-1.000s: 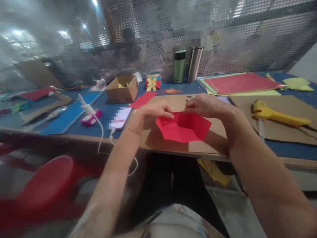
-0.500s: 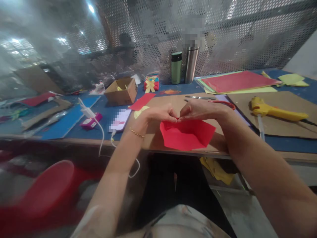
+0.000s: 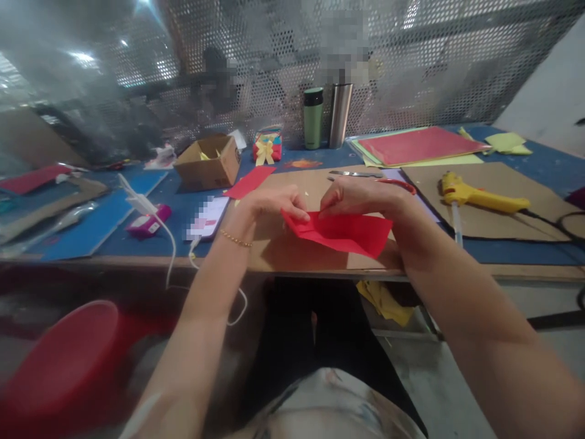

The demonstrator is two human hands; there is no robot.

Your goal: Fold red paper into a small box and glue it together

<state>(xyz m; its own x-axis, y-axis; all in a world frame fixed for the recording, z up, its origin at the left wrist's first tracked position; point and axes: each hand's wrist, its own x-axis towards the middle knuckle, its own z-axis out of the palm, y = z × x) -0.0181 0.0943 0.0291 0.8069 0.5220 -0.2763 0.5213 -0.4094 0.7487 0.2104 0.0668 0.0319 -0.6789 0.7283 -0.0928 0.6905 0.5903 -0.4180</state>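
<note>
Both my hands pinch the far edge of a folded red paper [image 3: 351, 235], held a little above the brown cardboard at the table's front edge. My left hand [image 3: 286, 201] grips its left part, thumb on top. A short way to the right, my right hand [image 3: 347, 196] has its fingers closed on the same edge. The paper opens toward me like a shallow pocket, its right corner sticking out. Behind my right hand lie scissors with red handles [image 3: 397, 183] and a metal blade [image 3: 354, 174], partly hidden.
A yellow glue gun [image 3: 484, 196] rests on cardboard [image 3: 503, 228] at right. On the left are a phone [image 3: 208, 218], a purple box [image 3: 148, 222] with a white cable, and an open carton [image 3: 208, 161]. A green tumbler [image 3: 313, 119] and steel flask [image 3: 340, 116] stand behind.
My hands have moved slightly apart along the paper's edge. The red paper is now tilted, its left end raised into my left hand. The whole view has shifted a little.
</note>
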